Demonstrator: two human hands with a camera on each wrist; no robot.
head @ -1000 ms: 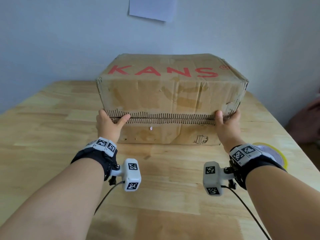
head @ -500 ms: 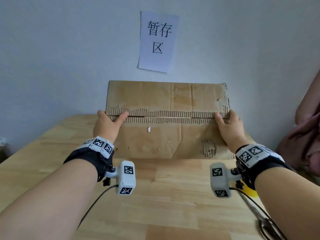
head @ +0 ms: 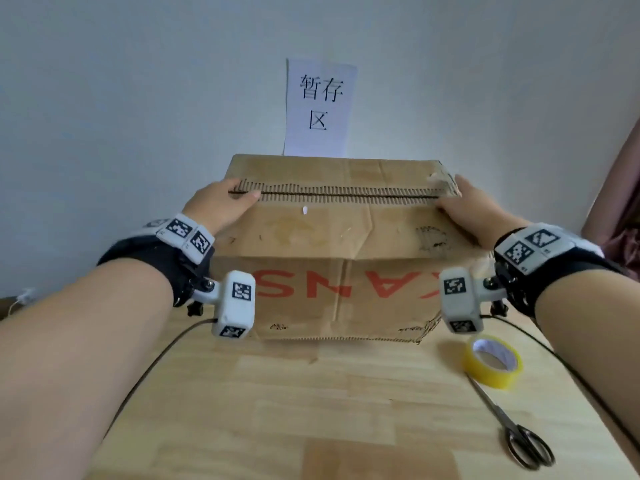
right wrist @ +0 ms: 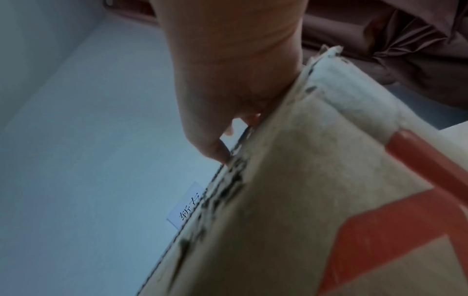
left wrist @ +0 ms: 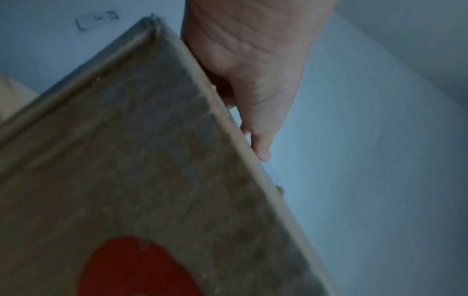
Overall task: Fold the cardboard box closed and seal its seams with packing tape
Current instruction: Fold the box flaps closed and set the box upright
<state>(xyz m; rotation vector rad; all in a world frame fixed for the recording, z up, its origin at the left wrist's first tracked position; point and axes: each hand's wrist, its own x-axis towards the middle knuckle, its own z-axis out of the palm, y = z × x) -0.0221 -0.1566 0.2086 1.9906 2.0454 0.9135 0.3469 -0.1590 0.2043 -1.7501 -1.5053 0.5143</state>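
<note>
**Both hands on closed box top, tape and scissors waiting at lower right**

Cardboard box (head: 332,258) sits mid-frame in the head view on a wooden table (head: 277,403), against the wall. Red upside-down lettering on its near face. Top flaps are folded down and meet in a seam (head: 346,195) running left-right across the top; corrugated edges show, no tape visible on it.

Left hand (head: 221,206) is at the left end of the seam, thumb lying flat along the flap edge, other fingers over the box's left side. In the left wrist view the hand (left wrist: 253,76) lies against the box edge with fingers fairly straight, pressing, not wrapped round anything.

Right hand (head: 474,209) is at the right end of the seam by the torn corner, palm down on the top. In the right wrist view the hand (right wrist: 228,80) has fingertips touching the flap edge; blurred, but fingers look extended rather than clamped.

Yellow tape roll (head: 493,362) lies on the table at lower right, just beside the box's right corner. Scissors (head: 512,424) lie near it, toward the bottom right corner, blades pointing at the roll.

Paper sign (head: 320,107) with black characters hangs on the wall above the box.
</note>
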